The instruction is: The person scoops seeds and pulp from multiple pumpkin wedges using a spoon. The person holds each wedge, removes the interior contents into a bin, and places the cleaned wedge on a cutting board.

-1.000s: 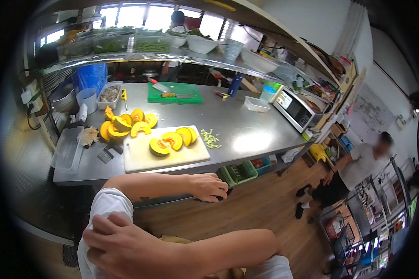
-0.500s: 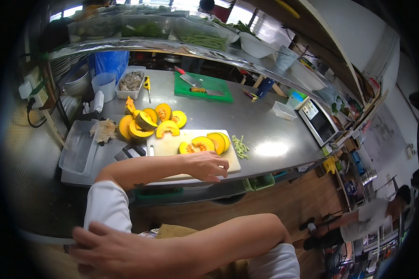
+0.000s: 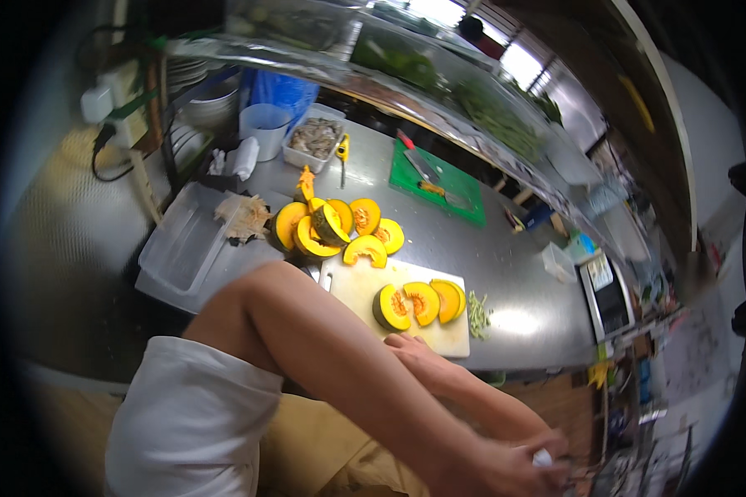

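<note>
Right hand (image 3: 417, 358) sits near the pumpkin slices (image 3: 427, 303), left hand (image 3: 526, 470) well apart; I cannot tell either grip.

1. A loose, hemmed white sleeve (image 3: 192, 422) is worn.
2. Creased tan cloth (image 3: 307, 439) is worn to the right of the sleeve.
3. Beyond the sleeve's hem, the left forearm (image 3: 348, 364) is uncovered.

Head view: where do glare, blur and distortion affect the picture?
Head view: white glare on the grey steel table, right of the pale-green shreds; bare left hand smeared, lower right; long pale overhead shelf edge bowed; yellow-orange pumpkin pieces fairly clear.
</note>
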Demonstrator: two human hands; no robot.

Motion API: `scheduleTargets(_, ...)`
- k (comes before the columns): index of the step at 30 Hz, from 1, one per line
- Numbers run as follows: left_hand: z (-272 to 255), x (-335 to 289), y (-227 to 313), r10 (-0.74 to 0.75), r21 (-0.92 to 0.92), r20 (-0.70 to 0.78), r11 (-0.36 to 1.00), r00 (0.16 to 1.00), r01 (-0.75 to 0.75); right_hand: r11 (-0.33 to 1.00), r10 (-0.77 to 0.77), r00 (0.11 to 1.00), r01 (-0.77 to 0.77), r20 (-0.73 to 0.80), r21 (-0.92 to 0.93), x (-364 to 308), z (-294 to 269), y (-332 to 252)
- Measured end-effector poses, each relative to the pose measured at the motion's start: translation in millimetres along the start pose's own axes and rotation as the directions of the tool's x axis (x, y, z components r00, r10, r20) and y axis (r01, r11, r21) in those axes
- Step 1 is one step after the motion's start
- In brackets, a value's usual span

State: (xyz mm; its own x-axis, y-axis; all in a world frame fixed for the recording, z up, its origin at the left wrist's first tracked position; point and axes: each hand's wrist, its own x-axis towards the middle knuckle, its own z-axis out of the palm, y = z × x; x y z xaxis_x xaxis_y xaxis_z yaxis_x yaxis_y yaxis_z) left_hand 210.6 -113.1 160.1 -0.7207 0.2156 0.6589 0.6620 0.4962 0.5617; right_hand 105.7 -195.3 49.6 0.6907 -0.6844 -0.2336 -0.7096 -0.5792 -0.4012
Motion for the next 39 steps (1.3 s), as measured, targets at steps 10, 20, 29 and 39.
scheduleTargets(10,-2,39,-56,0.342,0.455,-0.038,0.842,0.939,-0.289,0.99,-0.134,0.988,0.131,-0.08,-0.042,54,-83,53)
scheduleTargets(20,-62,39,-77,0.185,0.522,-0.17,0.85,0.968,-0.07,0.873,0.482,0.576,-0.246,-0.661,0.422,144,-147,381)
scheduleTargets(29,-90,-136,-99,-0.235,0.499,-0.663,0.569,0.711,0.653,0.898,0.025,0.871,0.195,-0.491,0.394,307,-118,300)
scheduleTargets(39,8,-365,9,0.247,-0.327,-0.941,-0.47,-0.233,0.82,0.93,-0.337,0.916,0.36,-0.219,0.074,377,-78,166)
